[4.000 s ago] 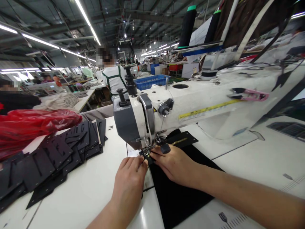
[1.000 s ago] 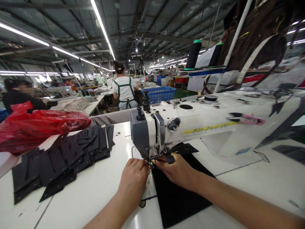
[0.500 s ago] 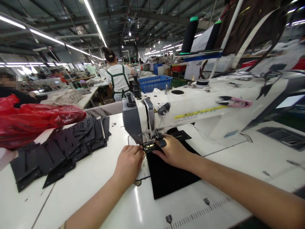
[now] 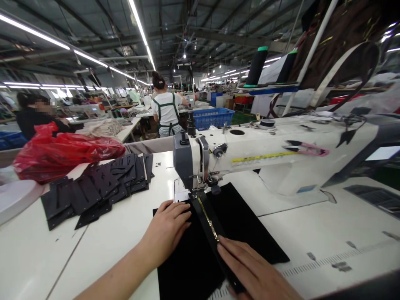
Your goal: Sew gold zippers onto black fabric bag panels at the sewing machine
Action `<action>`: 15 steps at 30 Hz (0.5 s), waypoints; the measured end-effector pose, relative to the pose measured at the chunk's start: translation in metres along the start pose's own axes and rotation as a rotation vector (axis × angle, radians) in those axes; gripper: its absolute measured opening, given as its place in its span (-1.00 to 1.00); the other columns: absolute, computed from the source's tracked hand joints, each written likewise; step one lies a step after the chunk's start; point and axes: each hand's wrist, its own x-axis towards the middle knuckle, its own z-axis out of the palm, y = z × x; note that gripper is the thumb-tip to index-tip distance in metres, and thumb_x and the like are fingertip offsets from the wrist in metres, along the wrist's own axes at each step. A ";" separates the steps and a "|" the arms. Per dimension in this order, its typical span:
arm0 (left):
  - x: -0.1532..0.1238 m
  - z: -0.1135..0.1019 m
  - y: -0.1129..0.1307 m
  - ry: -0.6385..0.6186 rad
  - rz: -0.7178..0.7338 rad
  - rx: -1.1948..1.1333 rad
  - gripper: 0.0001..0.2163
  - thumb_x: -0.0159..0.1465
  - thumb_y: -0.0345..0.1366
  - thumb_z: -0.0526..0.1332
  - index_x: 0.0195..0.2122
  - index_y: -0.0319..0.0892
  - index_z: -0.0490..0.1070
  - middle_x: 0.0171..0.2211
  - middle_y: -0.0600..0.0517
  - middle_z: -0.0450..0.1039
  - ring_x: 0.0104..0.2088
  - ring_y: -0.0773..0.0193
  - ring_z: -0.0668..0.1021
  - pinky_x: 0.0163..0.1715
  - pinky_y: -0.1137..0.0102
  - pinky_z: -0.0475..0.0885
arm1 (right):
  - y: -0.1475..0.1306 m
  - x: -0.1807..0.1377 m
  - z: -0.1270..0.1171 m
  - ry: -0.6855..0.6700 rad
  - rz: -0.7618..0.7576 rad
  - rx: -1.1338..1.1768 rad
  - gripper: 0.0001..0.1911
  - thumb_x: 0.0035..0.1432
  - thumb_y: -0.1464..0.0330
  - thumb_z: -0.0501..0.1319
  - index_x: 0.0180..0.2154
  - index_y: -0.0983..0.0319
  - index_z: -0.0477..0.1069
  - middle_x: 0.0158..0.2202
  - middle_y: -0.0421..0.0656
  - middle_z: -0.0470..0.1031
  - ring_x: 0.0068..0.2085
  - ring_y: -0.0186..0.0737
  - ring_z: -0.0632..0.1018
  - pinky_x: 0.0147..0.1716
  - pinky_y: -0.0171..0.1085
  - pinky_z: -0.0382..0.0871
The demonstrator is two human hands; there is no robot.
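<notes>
Sewing factory floor, as I view it from the head camera: industrial sewing machine (image 4: pixel 200 160) at 12 o'clock over a black panel (image 4: pixel 243 225); thread cones (image 4: pixel 256 66) at 1 o'clock; stacked black cut pieces (image 4: pixel 100 187) at 10 o'clock; beyond, rows of work tables (image 4: pixel 126 127), an aproned worker (image 4: pixel 165 110), and long strip lights (image 4: pixel 140 29).

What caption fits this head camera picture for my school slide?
The left hand and right hand press a black fabric panel and its gold zipper flat at a white sewing machine.
</notes>
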 end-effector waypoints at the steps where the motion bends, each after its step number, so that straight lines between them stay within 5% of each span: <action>1: -0.001 -0.001 0.002 0.001 -0.012 0.008 -0.78 0.24 -0.41 0.11 -0.09 -0.14 0.38 -0.04 -0.05 0.41 -0.02 0.10 0.43 0.01 0.08 0.26 | 0.001 0.002 -0.005 0.028 0.006 0.056 -0.59 0.06 0.58 -0.02 -0.04 0.38 0.35 -0.06 0.01 0.45 -0.03 -0.18 0.46 -0.09 -0.32 0.38; 6: -0.001 0.003 0.051 0.019 -0.199 -0.128 -0.75 0.16 -0.39 0.19 -0.11 -0.16 0.40 0.01 -0.16 0.34 0.00 -0.03 0.39 -0.06 0.03 0.33 | 0.006 0.045 -0.035 0.166 0.208 0.233 -0.75 0.18 0.53 -0.03 -0.20 0.26 0.36 -0.30 -0.12 0.53 -0.29 -0.31 0.54 -0.28 -0.41 0.43; 9: 0.004 0.005 0.083 -0.057 -0.036 -0.593 -0.70 0.10 -0.42 0.25 -0.11 -0.11 0.39 -0.13 -0.01 0.45 -0.13 0.15 0.49 -0.12 0.30 0.42 | 0.017 0.077 -0.046 0.230 0.207 0.113 -0.77 0.24 0.44 -0.05 -0.35 0.23 0.34 -0.50 -0.16 0.47 -0.50 -0.29 0.50 -0.48 -0.35 0.39; 11: 0.008 0.004 0.085 0.075 -0.124 -0.743 -0.76 0.16 -0.48 0.16 -0.15 -0.11 0.39 -0.20 0.03 0.48 -0.19 0.25 0.50 -0.15 0.38 0.43 | 0.027 0.085 -0.047 0.241 0.115 -0.034 -0.76 0.25 0.46 -0.08 -0.32 0.26 0.34 -0.53 -0.15 0.45 -0.56 -0.28 0.47 -0.56 -0.33 0.34; 13: 0.011 0.001 0.073 0.277 -0.266 -0.692 -0.81 0.20 -0.49 0.11 -0.19 -0.14 0.38 -0.21 0.00 0.46 -0.18 0.23 0.49 -0.13 0.33 0.42 | 0.035 0.083 -0.045 0.230 0.016 -0.137 -0.77 0.24 0.50 -0.08 -0.25 0.30 0.33 -0.53 -0.14 0.44 -0.58 -0.30 0.45 -0.58 -0.33 0.31; 15: 0.014 -0.002 0.056 0.372 -0.259 -0.572 -0.81 0.20 -0.47 0.12 -0.16 -0.15 0.35 -0.18 -0.04 0.43 -0.15 0.20 0.47 -0.12 0.27 0.41 | 0.039 0.076 -0.042 0.200 -0.064 -0.165 -0.76 0.24 0.52 -0.09 -0.20 0.32 0.32 -0.54 -0.16 0.43 -0.59 -0.30 0.42 -0.60 -0.32 0.27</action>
